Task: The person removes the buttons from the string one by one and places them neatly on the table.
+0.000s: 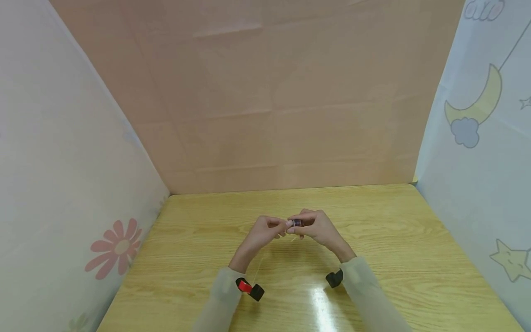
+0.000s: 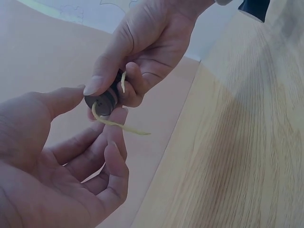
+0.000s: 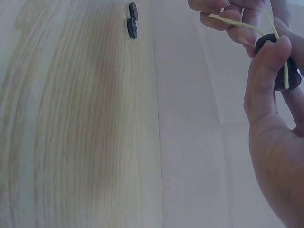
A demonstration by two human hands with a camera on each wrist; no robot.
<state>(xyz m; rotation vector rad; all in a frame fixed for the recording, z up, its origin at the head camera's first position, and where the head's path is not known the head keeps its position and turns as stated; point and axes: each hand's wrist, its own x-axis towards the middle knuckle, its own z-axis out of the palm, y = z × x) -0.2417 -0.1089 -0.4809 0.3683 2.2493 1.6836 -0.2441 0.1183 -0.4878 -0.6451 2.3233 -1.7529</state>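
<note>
A short stack of dark round buttons (image 2: 103, 100) has a pale yellow string (image 2: 124, 127) running through it; one end hangs loose from a hole in the front button. My right hand (image 1: 321, 227) grips the stack between thumb and curled fingers. From the other side my left hand (image 1: 265, 229) meets it, thumb and fingertips pinching the front button's edge. Part of the stack is hidden behind the fingers. In the right wrist view the string (image 3: 237, 22) loops out past the left fingers, and another piece lies over the stack's side.
Both hands are above a wood-grain table (image 1: 199, 258). A plain tan backdrop (image 1: 269, 115) rises behind it, with patterned white panels at both sides. Two dark discs (image 3: 132, 28) show near the top in the right wrist view. Black wrist devices (image 1: 256, 292) hang below the sleeves.
</note>
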